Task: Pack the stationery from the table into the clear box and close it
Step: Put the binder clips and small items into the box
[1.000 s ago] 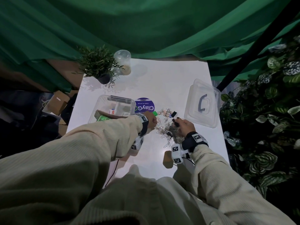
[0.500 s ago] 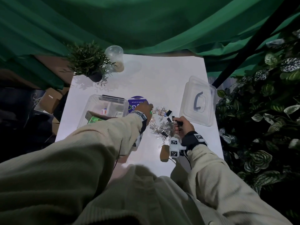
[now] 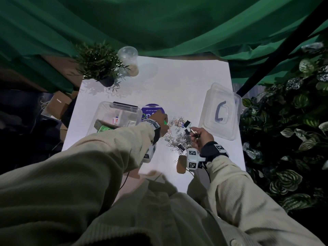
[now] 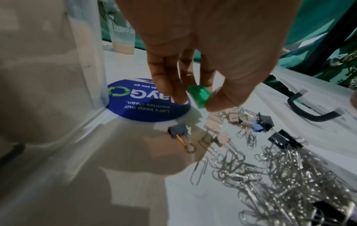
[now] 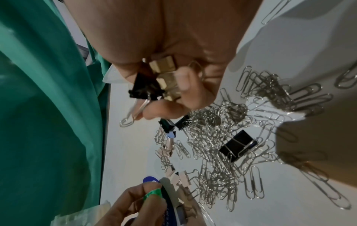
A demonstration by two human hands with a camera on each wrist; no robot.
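Note:
A heap of silver paper clips (image 3: 179, 139) (image 4: 280, 175) (image 5: 222, 145) and loose binder clips lies on the white table (image 3: 177, 82). My left hand (image 3: 162, 121) (image 4: 197, 94) pinches a green binder clip (image 4: 199, 95) (image 5: 152, 193) between thumb and fingers, right beside the clear box (image 3: 106, 110). My right hand (image 3: 197, 133) (image 5: 164, 85) holds several binder clips (image 5: 164, 78), gold and black, over the heap's right side. The clear box stands open with a few items inside. Its lid (image 3: 220, 110) lies to the right.
A round blue sticker (image 3: 150, 109) (image 4: 139, 104) lies next to the box. A potted plant (image 3: 99, 63) and a clear cup (image 3: 128, 59) stand at the table's far left. Leafy plants (image 3: 292, 130) crowd the right edge; green cloth hangs behind.
My left hand has moved from the heap toward the box with the green clip. My right hand has picked up more binder clips from the heap.

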